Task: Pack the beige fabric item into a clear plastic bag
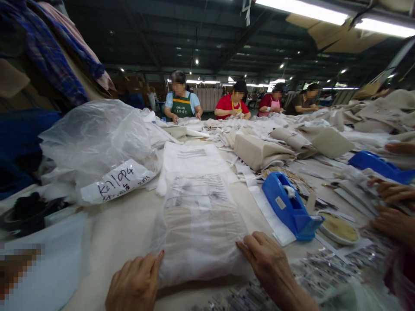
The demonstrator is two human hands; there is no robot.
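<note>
A translucent plastic bag (201, 224) with printed text near its far end lies flat in front of me, a folded beige item inside it. At its near left corner, my left hand (134, 280) has its fingers closed and pinches the edge. My right hand (266, 259) grips the near right side between thumb and fingers. Just beyond lies a stack of white printed bags (194, 157), partly covered by the filled one.
A blue tape dispenser (285, 205) and a round dish (339, 226) stand to the right, near a co-worker's hands (394, 207). At left sits a big clear bag (97, 142) with a handwritten label. Beige folded pieces (259, 151) pile up beyond; several people work across the table.
</note>
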